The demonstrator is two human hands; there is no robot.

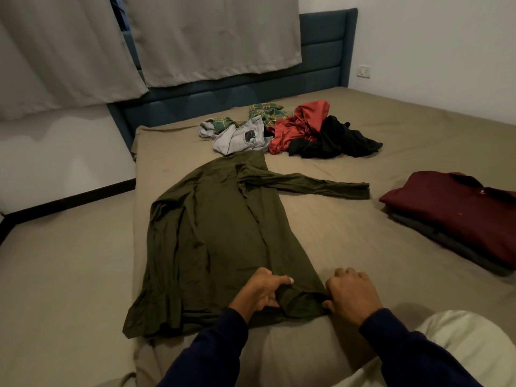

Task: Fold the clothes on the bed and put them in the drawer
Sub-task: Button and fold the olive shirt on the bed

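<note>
Both hands, left hand [261, 291] & right hand [350, 293], pinch green shirt [212, 241] hem w/ curled fingers, mid-fold; next prob fold sleeve [315, 185] in.

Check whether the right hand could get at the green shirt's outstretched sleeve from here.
Probably yes. The right hand grips the olive green shirt hem; bare bed sheet lies between it and the sleeve, though it must let go and lean forward.

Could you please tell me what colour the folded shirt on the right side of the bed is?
The folded button-up shirt is dark maroon, seen in the head view.
</note>
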